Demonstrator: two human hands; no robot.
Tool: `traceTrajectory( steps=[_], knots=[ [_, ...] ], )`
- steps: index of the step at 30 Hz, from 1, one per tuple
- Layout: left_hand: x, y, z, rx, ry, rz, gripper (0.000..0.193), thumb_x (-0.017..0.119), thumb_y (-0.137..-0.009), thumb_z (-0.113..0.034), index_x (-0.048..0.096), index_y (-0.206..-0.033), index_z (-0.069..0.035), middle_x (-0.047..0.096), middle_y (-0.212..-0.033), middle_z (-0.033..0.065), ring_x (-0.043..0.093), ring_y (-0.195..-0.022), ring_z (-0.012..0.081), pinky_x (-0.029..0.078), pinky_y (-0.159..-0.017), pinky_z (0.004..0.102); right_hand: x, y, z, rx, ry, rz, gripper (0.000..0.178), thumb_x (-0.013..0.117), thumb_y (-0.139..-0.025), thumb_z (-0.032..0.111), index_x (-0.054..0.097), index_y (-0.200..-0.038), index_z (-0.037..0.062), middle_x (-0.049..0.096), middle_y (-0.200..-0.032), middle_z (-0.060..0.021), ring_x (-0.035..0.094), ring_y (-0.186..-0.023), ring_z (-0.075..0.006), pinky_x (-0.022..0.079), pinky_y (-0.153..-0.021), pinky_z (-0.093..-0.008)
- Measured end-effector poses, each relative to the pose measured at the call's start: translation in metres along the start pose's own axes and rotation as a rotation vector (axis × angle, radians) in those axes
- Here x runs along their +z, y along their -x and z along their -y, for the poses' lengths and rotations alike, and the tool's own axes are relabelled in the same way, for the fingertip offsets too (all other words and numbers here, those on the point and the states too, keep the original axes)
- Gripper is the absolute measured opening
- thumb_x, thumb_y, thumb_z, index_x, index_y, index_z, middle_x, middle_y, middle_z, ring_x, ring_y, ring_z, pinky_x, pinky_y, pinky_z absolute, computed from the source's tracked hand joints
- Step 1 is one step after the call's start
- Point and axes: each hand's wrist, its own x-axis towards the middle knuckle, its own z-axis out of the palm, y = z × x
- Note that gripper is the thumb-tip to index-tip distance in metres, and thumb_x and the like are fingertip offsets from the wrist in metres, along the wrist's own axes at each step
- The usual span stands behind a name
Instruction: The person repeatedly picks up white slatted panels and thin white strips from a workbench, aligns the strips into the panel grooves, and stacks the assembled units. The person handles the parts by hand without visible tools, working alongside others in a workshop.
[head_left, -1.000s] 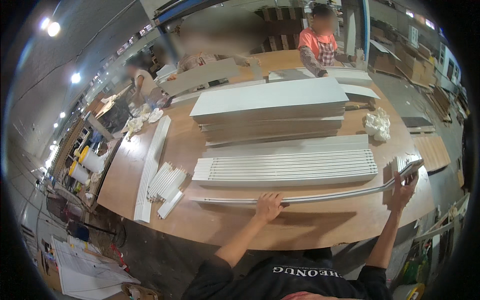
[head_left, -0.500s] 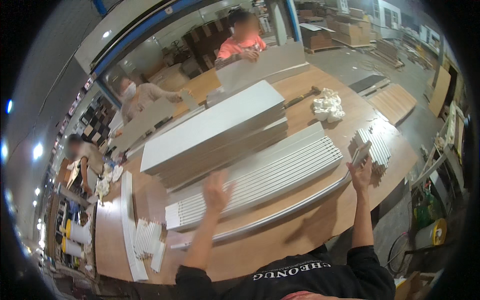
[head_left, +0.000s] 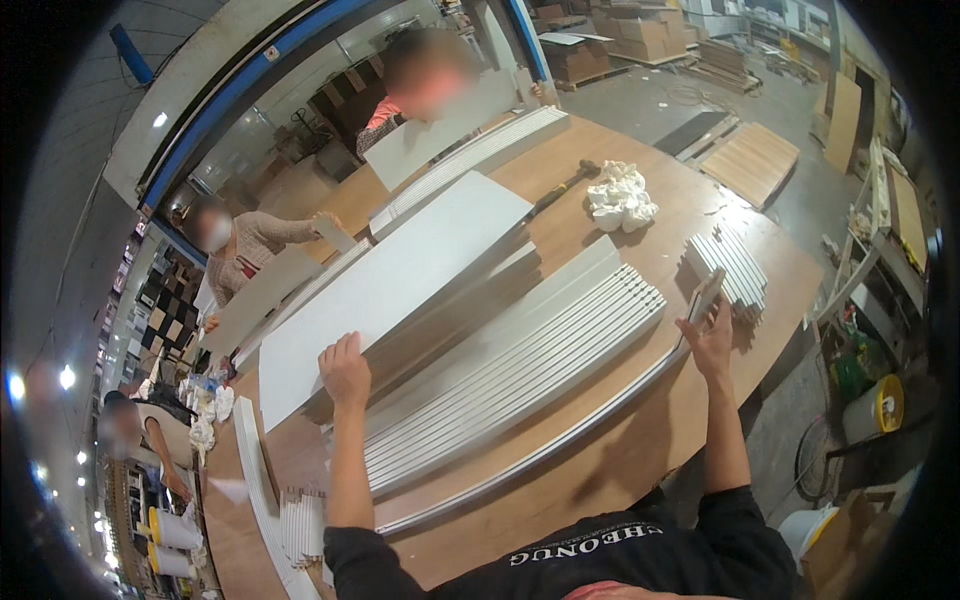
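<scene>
My left hand (head_left: 345, 372) is closed over the near edge of the top white panel (head_left: 400, 275), which lies on a stack of similar panels. My right hand (head_left: 712, 340) grips a short white strip (head_left: 707, 293), standing up at the right end of a long thin strip (head_left: 540, 448). The long strip lies along the near side of the table; whether the two are joined I cannot make out. Between my hands and the stack, a row of long white notched strips (head_left: 520, 370) lies side by side. A bundle of short white strips (head_left: 735, 268) sits just beyond my right hand.
On the wooden table (head_left: 620, 420) are a hammer (head_left: 565, 188) and white gloves or cloths (head_left: 622, 197). More short strips (head_left: 302, 525) lie at the left. Across the table, two people (head_left: 425, 85) (head_left: 235, 245) handle panels; a third person (head_left: 150, 435) stands farther left.
My left hand has moved left and away from me, from above the notched strips onto the white panel's edge. My right hand keeps holding the short strip. The whole view has shifted.
</scene>
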Motion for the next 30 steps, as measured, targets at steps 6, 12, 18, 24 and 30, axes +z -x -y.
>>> traceTrajectory(
  steps=[6,12,18,24,30],
  knots=[
    [-0.126,0.013,-0.031,0.079,0.043,-0.236,0.023,0.061,-0.075,-0.003,0.064,-0.097,-0.004,0.066,-0.084,0.0086,0.061,-0.075,0.0262,0.044,-0.072,0.0365,-0.007,-0.033,-0.029,-0.009,0.008,0.014,0.078,0.077,-0.073,0.013,0.032,-0.134,-0.0037,0.048,-0.125,-0.0186,0.051,-0.112,-0.0289,0.043,-0.096,-0.0394],
    [-0.195,0.058,-0.063,0.061,0.276,-0.091,0.027,0.066,-0.073,-0.005,0.065,-0.100,-0.006,0.064,-0.076,0.0082,0.058,-0.065,0.0266,0.038,-0.061,0.0375,-0.017,-0.063,0.020,0.038,-0.125,0.016,0.084,0.069,-0.079,0.011,0.016,-0.145,0.0168,0.042,-0.131,-0.0177,0.050,-0.117,-0.0299,0.045,-0.095,-0.0406],
    [-0.178,0.082,-0.104,0.152,0.540,0.025,0.035,0.069,-0.070,-0.004,0.066,-0.105,-0.009,0.064,-0.072,0.0068,0.055,-0.058,0.0245,0.036,-0.058,0.0355,-0.036,-0.081,0.058,-0.312,0.213,0.194,0.060,0.067,-0.070,0.006,0.052,-0.128,0.0112,0.051,-0.127,-0.0129,0.046,-0.123,-0.0249,0.039,-0.102,-0.0358],
    [-0.158,0.063,-0.146,0.293,0.606,0.127,0.042,0.069,-0.073,-0.007,0.064,-0.114,-0.011,0.052,-0.059,0.0017,0.051,-0.053,0.0183,0.032,-0.055,0.0333,-0.054,-0.079,0.066,-0.201,0.113,0.276,0.060,0.064,-0.067,0.005,0.053,-0.126,0.0122,0.050,-0.130,-0.0106,0.049,-0.121,-0.0264,0.045,-0.100,-0.0388],
    [-0.145,0.048,-0.165,0.339,0.580,0.098,0.042,0.068,-0.075,-0.008,0.063,-0.116,-0.013,0.052,-0.060,0.0019,0.050,-0.053,0.0189,0.032,-0.056,0.0334,-0.061,-0.081,0.049,-0.215,0.071,0.239,0.053,0.068,-0.070,0.005,0.056,-0.121,0.0135,0.051,-0.130,-0.0071,0.051,-0.119,-0.0231,0.047,-0.097,-0.0399]
  ],
)
